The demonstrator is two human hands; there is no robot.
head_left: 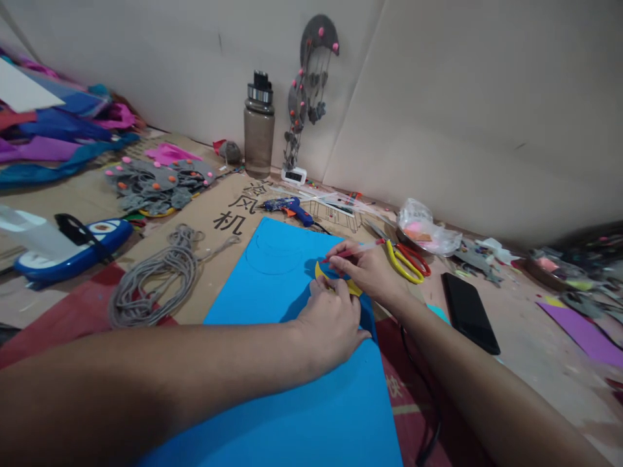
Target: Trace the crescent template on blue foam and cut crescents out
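1. Yellow crescent [354, 288] lies near the blue sheet's [287, 415] far right corner; our left hand [335, 318] covers it, likely steadying; we cannot tell whether that grip pinches.
2. Our right hand [366, 267] pinches a red pen [372, 245] over the sheet, apparently for control.

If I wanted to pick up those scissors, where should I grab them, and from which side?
I'd take the scissors by the yellow loop and red loop, coming from the near side, just right of the right hand. Those loops point back toward the person, while the blades point away, toward the wall.
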